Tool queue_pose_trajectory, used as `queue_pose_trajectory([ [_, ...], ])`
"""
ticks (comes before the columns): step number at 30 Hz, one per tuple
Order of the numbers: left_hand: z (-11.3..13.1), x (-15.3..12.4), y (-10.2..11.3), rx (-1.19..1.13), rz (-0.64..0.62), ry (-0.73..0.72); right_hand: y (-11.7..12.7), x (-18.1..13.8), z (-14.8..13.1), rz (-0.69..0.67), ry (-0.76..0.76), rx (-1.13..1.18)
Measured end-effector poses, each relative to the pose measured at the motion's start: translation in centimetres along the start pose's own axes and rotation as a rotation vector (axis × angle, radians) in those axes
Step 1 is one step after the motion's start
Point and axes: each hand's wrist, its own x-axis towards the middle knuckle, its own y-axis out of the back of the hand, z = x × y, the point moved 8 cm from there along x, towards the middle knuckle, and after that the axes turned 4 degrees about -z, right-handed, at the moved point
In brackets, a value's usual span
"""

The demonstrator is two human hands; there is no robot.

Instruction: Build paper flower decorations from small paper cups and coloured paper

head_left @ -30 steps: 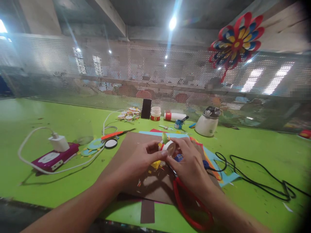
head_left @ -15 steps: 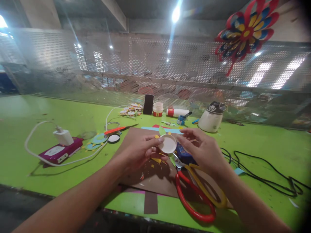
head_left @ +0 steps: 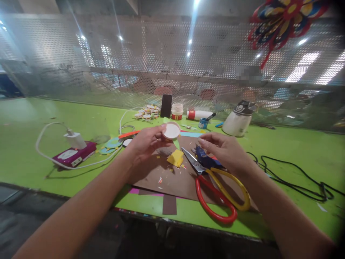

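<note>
A small round white disc with a raised rim is being held up above the brown cardboard sheet lying on the desk. It is being pinched at its left edge by the fingers of the left hand. Its pale flat face is being turned toward the camera, slightly tilted. A green leaf-shaped paper piece is being seen just under its rim.

Small white disc in left hand (scissors nearby)
</note>
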Motion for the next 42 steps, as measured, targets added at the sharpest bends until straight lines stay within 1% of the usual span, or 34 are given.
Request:
queue_pose_trajectory([
  [3, 0.5, 0.3, 1.0, 0.008, 0.024, -0.015, -0.4, 0.0, 0.1, -0.033, 0.002, -0.023],
  [5, 0.6, 0.4, 1.3, 0.004, 0.034, -0.015, -0.7, 0.0, 0.2, -0.055, -0.007, -0.021],
  [10, 0.1, 0.3, 1.3, 0.014, 0.064, -0.014, -1.2, 0.1, 0.6, -0.067, -0.017, -0.017],
  [16, -0.5, 0.0, 1.5, 0.031, 0.123, 0.026, -1.1, 0.0, 0.2, -0.067, 0.0, -0.067],
  [18, -0.5, 0.1, 1.5, 0.038, 0.124, 0.026, -1.1, -0.1, 0.0, -0.066, 0.005, -0.079],
  [23, -0.9, 0.4, 1.2, 0.071, 0.05, 0.066, -1.3, -0.1, 0.0, -0.077, 0.007, -0.062],
  [28, -1.3, 0.4, 0.6, 0.044, -0.012, 0.074, -1.5, -0.1, 0.0, -0.084, 0.013, -0.05],
  [36, -1.3, -0.4, -1.2, 0.045, -0.107, 0.115, -1.7, -0.1, 0.2, -0.1, 0.01, -0.037],
  [39, -1.4, -0.6, -2.0, 0.059, -0.163, 0.117, -1.6, -0.1, 0.3, -0.097, 0.0, 0.009],
  [42, -1.4, -0.8, -2.6, 0.077, -0.224, 0.109, -1.8, -0.1, 0.2, -0.113, -0.014, 0.11],
])
